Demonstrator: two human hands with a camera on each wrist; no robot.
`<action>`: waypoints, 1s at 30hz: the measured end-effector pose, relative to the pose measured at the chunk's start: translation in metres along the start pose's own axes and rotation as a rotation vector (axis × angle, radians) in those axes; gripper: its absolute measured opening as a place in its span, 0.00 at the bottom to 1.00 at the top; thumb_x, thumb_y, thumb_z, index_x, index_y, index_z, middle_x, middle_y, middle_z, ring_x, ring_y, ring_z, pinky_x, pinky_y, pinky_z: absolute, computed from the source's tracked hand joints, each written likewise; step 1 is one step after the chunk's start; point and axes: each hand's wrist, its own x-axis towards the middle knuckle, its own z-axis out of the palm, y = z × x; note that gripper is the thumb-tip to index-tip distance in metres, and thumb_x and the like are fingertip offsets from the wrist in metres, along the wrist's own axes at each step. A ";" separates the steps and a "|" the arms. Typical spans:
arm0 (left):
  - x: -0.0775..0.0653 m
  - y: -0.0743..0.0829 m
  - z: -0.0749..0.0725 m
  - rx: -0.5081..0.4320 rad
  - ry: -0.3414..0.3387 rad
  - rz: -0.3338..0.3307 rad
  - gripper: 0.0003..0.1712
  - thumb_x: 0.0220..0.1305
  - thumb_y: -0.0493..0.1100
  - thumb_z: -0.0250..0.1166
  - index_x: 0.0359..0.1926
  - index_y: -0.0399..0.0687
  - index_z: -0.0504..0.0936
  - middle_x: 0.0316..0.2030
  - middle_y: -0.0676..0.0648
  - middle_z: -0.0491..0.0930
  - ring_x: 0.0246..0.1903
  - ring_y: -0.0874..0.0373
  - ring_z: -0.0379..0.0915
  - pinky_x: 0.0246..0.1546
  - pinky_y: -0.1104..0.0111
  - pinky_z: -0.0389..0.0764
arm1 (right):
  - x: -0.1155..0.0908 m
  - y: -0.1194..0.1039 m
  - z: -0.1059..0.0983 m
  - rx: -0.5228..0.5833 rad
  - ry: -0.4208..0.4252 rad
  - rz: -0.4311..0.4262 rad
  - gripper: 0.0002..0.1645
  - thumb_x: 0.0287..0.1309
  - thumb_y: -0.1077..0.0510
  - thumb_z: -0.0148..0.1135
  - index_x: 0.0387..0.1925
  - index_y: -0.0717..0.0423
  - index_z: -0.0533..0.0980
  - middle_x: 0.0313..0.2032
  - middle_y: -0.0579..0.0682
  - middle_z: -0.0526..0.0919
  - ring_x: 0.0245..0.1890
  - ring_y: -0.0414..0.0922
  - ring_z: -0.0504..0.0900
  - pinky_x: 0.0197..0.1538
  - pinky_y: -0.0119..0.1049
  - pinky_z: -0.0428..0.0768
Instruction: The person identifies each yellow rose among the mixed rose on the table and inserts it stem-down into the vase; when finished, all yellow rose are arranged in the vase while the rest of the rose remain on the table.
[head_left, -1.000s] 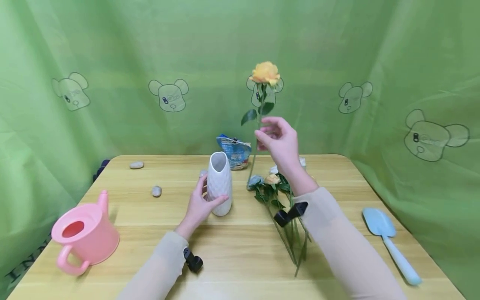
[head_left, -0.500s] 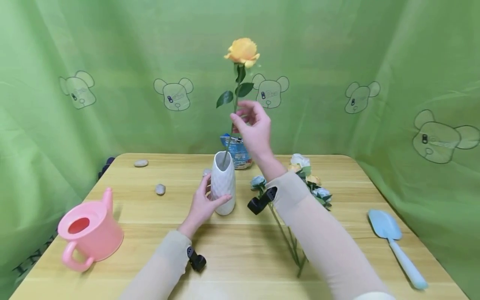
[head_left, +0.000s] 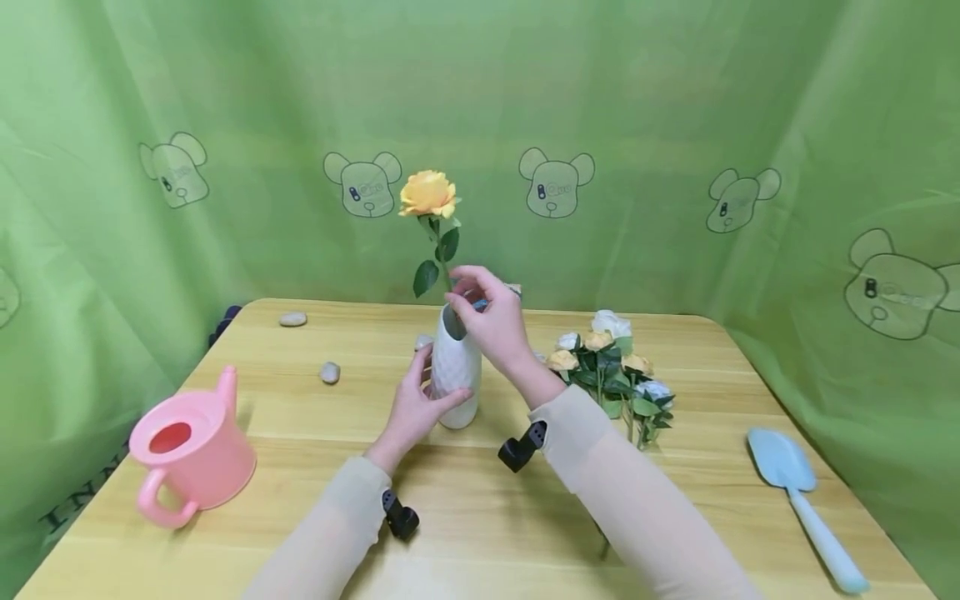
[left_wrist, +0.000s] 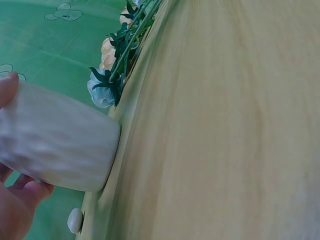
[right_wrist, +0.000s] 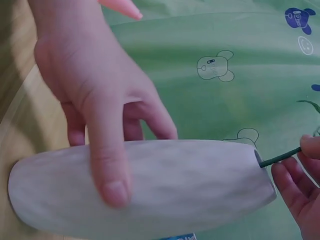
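Note:
A white textured vase (head_left: 456, 375) stands upright on the table, gripped round its side by my left hand (head_left: 418, 408), thumb across the front. My right hand (head_left: 491, 321) pinches the green stem of a yellow rose (head_left: 429, 195) just above the vase's mouth. The lower stem is inside the vase, hidden by its wall; the bloom and leaves rise above. In the right wrist view the stem (right_wrist: 280, 157) enters the mouth between my fingertips and the rim. The left wrist view shows the vase's base (left_wrist: 102, 155) on the tabletop.
Several artificial flowers (head_left: 611, 367) lie right of the vase, partly behind my right sleeve. A pink watering can (head_left: 198, 450) stands at left, a light blue trowel (head_left: 802, 500) at right. Stones (head_left: 330, 372) lie at back left. A blue bag (head_left: 480, 305) is mostly hidden behind my right hand.
My right hand has carried the yellow rose left to the vase, and its stem has gone down into the mouth. My left hand keeps its grip on the vase.

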 end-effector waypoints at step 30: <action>-0.012 0.036 -0.001 -0.027 -0.035 -0.047 0.44 0.49 0.41 0.73 0.65 0.54 0.61 0.58 0.42 0.67 0.57 0.47 0.63 0.56 0.55 0.68 | -0.093 0.050 -0.132 -0.199 -0.047 0.256 0.13 0.57 0.56 0.64 0.43 0.58 0.80 0.36 0.51 0.83 0.33 0.37 0.77 0.34 0.25 0.77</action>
